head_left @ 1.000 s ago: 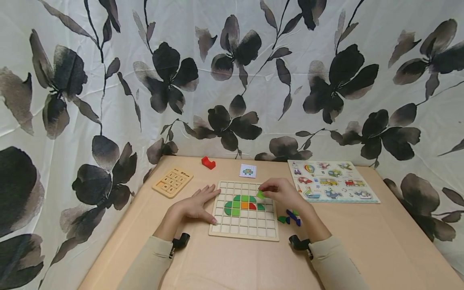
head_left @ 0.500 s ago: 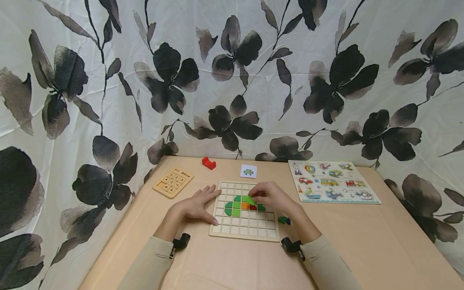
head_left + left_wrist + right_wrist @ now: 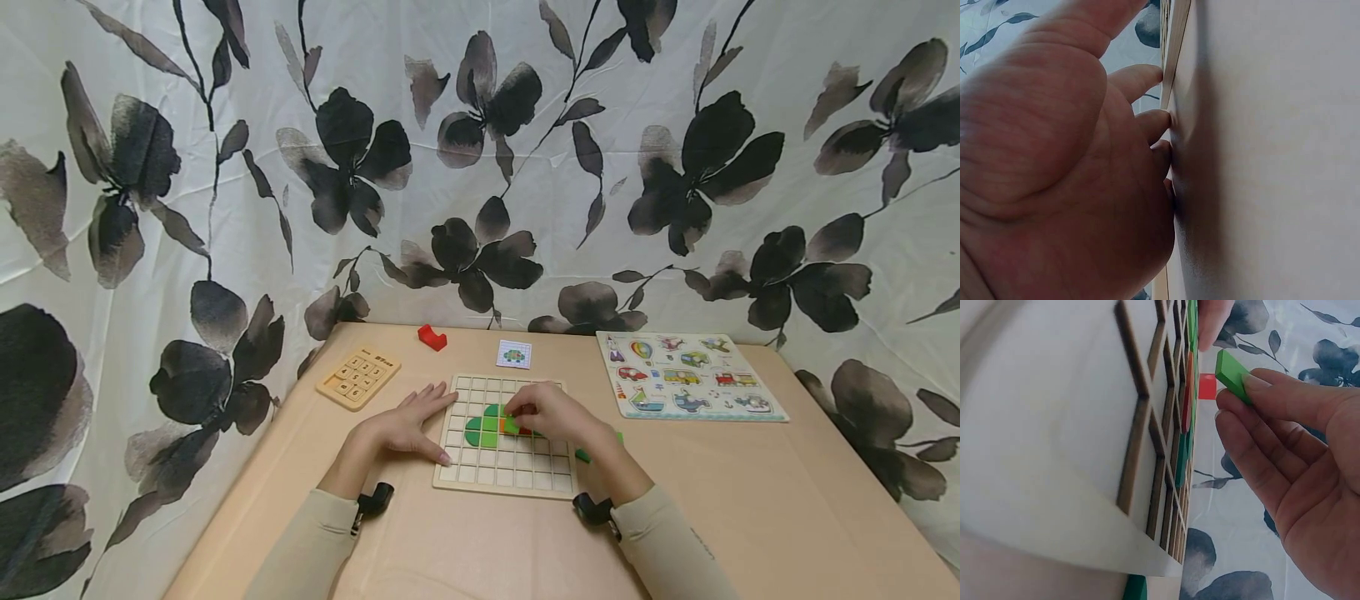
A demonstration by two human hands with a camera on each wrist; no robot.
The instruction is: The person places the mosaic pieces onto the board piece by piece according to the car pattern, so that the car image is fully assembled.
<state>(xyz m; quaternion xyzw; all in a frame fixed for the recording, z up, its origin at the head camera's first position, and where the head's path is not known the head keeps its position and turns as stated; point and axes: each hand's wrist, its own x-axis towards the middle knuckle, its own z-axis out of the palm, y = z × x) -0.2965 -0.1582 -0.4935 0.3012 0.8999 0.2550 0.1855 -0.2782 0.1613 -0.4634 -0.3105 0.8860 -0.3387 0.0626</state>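
Note:
A wooden grid board [image 3: 504, 467] lies on the tan table, with green, orange and red tiles [image 3: 480, 430] set in its middle rows. My right hand [image 3: 551, 414] hovers over those tiles and pinches a light green tile [image 3: 1232, 374] between thumb and fingertips, a little above the board [image 3: 1147, 425]. My left hand [image 3: 408, 423] lies flat on the table, fingers straight, touching the board's left edge [image 3: 1174, 44]. A few loose green pieces [image 3: 582, 455] lie just right of the board, partly hidden by my right wrist.
A wooden keypad toy [image 3: 357, 377] sits at the left, a red block [image 3: 431, 337] and a small picture card [image 3: 513, 353] behind the board. A vehicle peg puzzle [image 3: 686, 375] lies at the right. A flower-print cloth [image 3: 480, 167] hangs behind the table.
My right hand has carried the light green tile leftward from the board's right side to above the coloured tiles. The left hand has stayed put.

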